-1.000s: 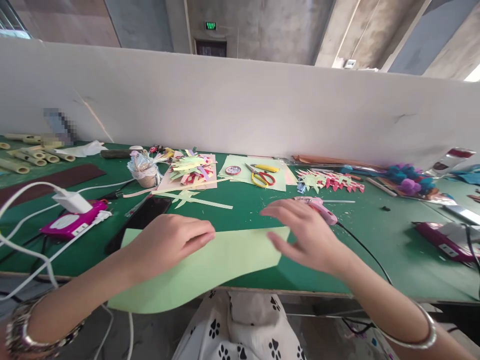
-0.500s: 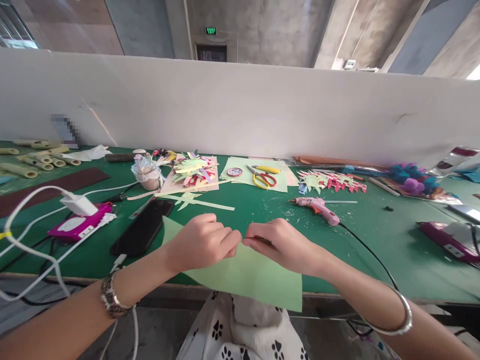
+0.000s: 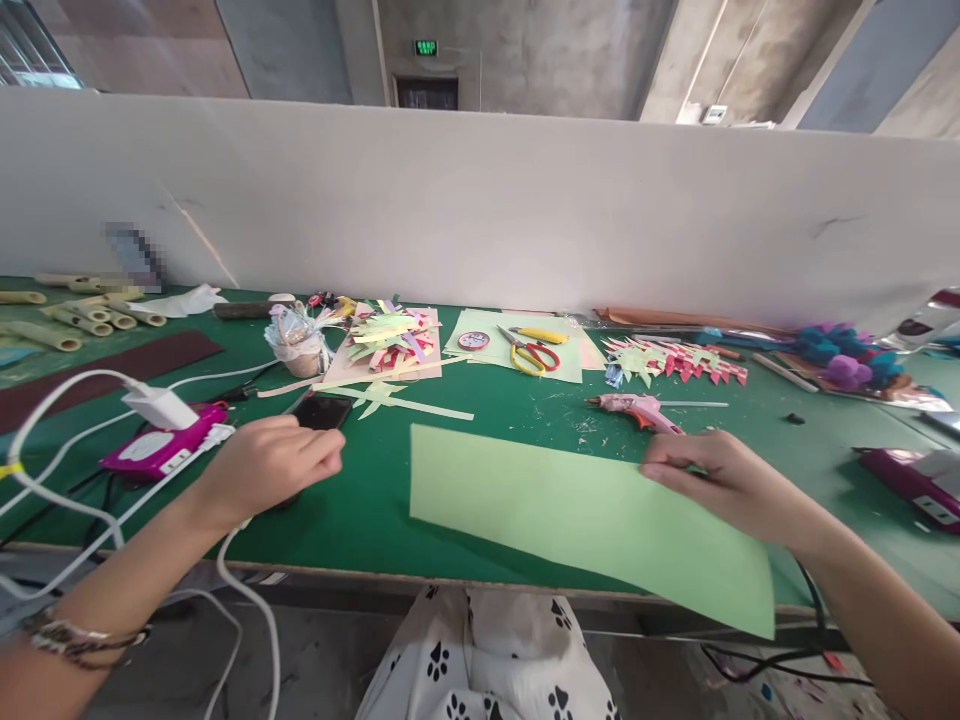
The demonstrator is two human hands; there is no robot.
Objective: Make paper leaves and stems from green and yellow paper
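A long sheet of light green paper [image 3: 570,520] hangs slanted over the table's front edge, its left end free. My right hand [image 3: 720,485] pinches the sheet's upper edge near the right end, thumb and finger pressed together. Off to the left, my left hand [image 3: 274,465] is closed, with its fingers curled in. It is apart from the sheet and in front of a black phone [image 3: 321,411], most of which it hides. Whether anything is inside those fingers is hidden. A pink glue gun [image 3: 637,408] lies just beyond my right hand.
Scissors [image 3: 534,352] and a tape roll [image 3: 473,341] rest on paper sheets at the back. Cut paper strips [image 3: 394,335] are heaped to their left. A magenta power strip [image 3: 161,445] with white cables stands at left; another purple one [image 3: 911,485] is at right.
My hands, close together at the sheet's upper edge before, have moved apart. The left has let go of the sheet and gone left; the right has carried the sheet to the right.
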